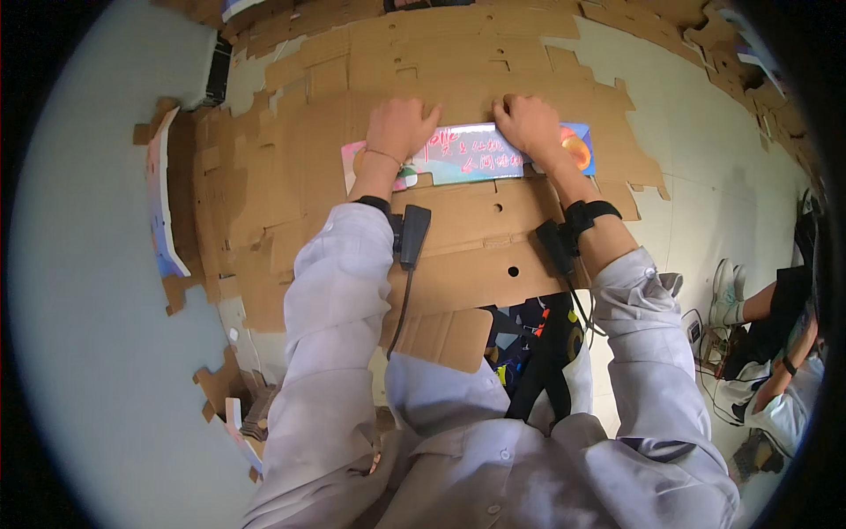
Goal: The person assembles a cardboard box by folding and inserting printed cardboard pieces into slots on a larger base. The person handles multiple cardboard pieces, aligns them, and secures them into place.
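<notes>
A flat brown cardboard sheet (308,167) with cut tabs and slots lies before me. Across its middle runs a colourful printed cardboard panel (476,163) with a glossy face, red handwriting and an orange fruit picture at its right end. My left hand (401,130) is closed over the left part of the panel, thumb toward the middle. Toward the panel's right end, my right hand (529,128) is closed at its far edge, knuckles up. The fingertips of both hands are hidden beneath them.
A folded cardboard piece with a printed edge (161,194) stands at the left. More cut cardboard (687,40) lies at the far right. A cardboard flap (441,339) and dark patterned cloth are near my lap. Another person's leg and arm (784,375) show at the right, near cables.
</notes>
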The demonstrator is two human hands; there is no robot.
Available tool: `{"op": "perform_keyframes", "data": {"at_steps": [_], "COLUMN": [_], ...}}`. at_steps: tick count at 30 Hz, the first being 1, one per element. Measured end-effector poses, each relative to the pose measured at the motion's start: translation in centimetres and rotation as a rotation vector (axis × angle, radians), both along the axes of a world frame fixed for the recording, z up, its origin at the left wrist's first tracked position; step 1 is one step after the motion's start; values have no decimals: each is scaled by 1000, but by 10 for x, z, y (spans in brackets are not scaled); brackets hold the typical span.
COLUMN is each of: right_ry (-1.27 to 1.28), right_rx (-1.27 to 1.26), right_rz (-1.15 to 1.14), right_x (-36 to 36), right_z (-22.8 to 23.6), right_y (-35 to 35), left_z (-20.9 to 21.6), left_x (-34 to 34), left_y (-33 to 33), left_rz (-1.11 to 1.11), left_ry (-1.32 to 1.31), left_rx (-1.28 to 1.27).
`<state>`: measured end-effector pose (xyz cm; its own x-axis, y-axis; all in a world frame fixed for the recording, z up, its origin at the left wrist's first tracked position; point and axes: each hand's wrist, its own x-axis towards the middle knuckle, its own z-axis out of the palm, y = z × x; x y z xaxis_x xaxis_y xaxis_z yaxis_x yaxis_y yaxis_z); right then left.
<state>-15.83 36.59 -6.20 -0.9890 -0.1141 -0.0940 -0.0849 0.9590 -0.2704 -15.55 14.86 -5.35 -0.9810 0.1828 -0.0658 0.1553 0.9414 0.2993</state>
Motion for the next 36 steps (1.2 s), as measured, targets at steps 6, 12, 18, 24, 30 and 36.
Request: {"op": "perform_keyframes", "data": {"at_steps": [6,12,18,24,30,36], "right_ry": [-106,46,-135,-623,-861,-434], "right_rx": [2,103,39,-163,36,63], "right_rz": [43,376,377,467,558,253], "right_x": [3,47,141,186,137,52], "right_z": [23,62,158,195,187,109], "right_y": [-1,15,22,49,100,161], "left_z": [25,73,143,177,210,211], "left_x": [11,60,162,259,296,312], "left_y": [2,-7,-1,11,29,33], "left_rz": [-35,-247,-272,-373,-549,-864], "left_ry": [-121,-419,-487,-425,-236,-258], "left_rx": [-74,37,211,274,174,169]}}
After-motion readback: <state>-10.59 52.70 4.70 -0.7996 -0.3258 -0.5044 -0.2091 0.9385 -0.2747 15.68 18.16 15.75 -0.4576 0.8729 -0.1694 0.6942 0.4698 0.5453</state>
